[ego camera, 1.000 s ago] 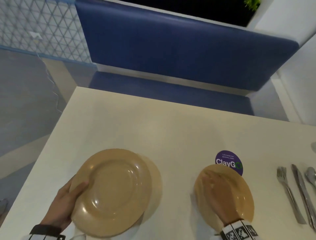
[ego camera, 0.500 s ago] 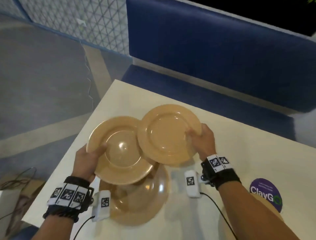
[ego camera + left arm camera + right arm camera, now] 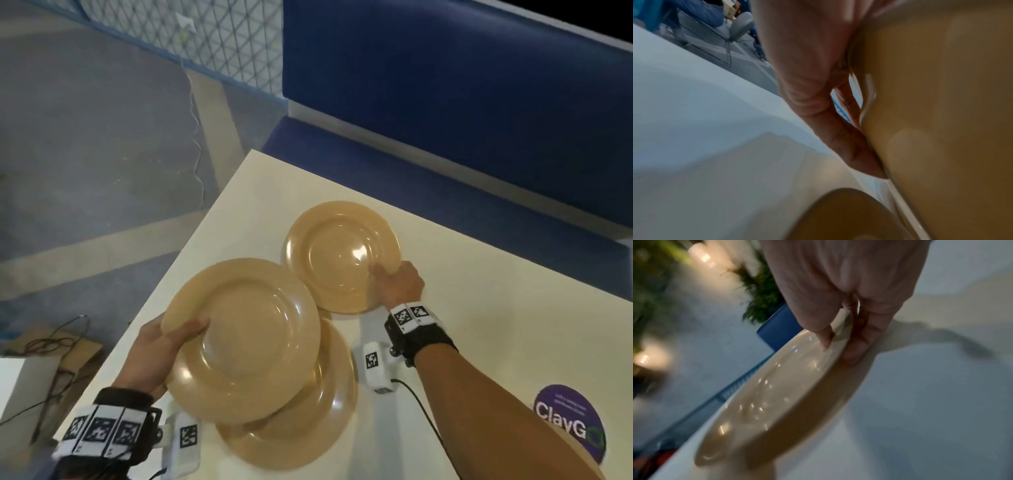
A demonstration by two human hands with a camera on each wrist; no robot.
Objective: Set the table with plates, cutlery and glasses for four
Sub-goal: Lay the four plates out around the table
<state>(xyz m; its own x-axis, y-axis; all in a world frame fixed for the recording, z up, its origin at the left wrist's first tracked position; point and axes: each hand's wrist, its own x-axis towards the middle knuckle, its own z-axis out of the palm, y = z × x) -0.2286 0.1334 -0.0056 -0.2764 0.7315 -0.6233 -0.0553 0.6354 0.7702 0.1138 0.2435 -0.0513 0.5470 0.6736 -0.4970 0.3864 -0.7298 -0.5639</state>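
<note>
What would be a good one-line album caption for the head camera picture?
Left hand and right hand each grip a tan plate above a white table, a third plate lying below.

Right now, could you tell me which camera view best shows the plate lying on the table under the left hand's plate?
The head view: the bottom plate shows below the left hand's plate. The left wrist view catches only a blurred rim; the right wrist view misses it.
</note>
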